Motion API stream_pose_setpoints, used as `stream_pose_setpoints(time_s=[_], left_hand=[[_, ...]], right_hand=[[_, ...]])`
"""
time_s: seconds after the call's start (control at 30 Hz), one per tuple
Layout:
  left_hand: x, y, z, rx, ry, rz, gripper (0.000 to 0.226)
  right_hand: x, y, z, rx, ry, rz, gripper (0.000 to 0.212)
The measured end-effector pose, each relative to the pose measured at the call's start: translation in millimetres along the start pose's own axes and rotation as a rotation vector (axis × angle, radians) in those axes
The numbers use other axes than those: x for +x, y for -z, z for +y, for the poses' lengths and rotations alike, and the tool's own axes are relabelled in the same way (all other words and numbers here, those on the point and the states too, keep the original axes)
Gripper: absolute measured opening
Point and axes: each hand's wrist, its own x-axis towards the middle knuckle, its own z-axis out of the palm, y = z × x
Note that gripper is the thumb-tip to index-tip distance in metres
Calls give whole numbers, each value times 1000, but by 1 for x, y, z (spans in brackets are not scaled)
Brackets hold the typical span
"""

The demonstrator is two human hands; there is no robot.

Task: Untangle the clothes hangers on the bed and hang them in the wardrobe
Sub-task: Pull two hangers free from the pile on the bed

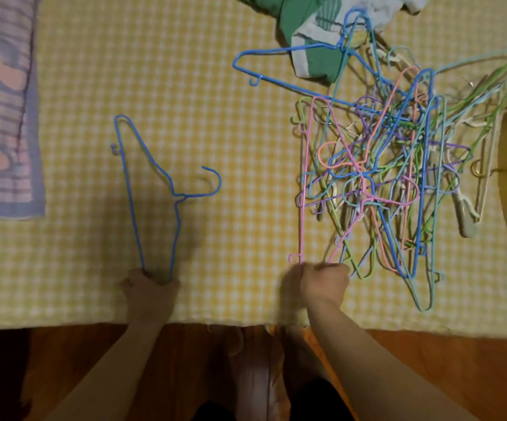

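Head view: the left hand (150, 288) is closed round the near end of a blue hanger (152, 189), which stretches away from it across the yellow checked bed (79, 86), well clear of the rest. The right hand (322, 284) is fisted on the near end of a pink hanger (303, 183); the tangled pile of hangers (398, 165) sprawls beyond and right of it.

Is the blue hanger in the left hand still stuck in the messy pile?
No, it is free. The blue hanger lies alone, bare yellow blanket separating it from the pile.
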Motion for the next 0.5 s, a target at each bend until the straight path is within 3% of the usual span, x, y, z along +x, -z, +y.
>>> stream_pose_setpoints(time_s=[0.13, 0.3, 0.4, 0.5], left_hand=[[-19, -13, 3, -61, 37, -16, 64], [-38, -4, 7, -205, -2, -3, 46], [-48, 5, 3, -252, -40, -40, 49], [-64, 19, 4, -232, -38, -44, 56]], right_hand=[[5, -2, 2, -88, -89, 13, 33], [9, 12, 10, -298, 136, -226, 29], [-6, 29, 9, 5, 201, -342, 20], [-40, 62, -9, 505, 63, -477, 25]])
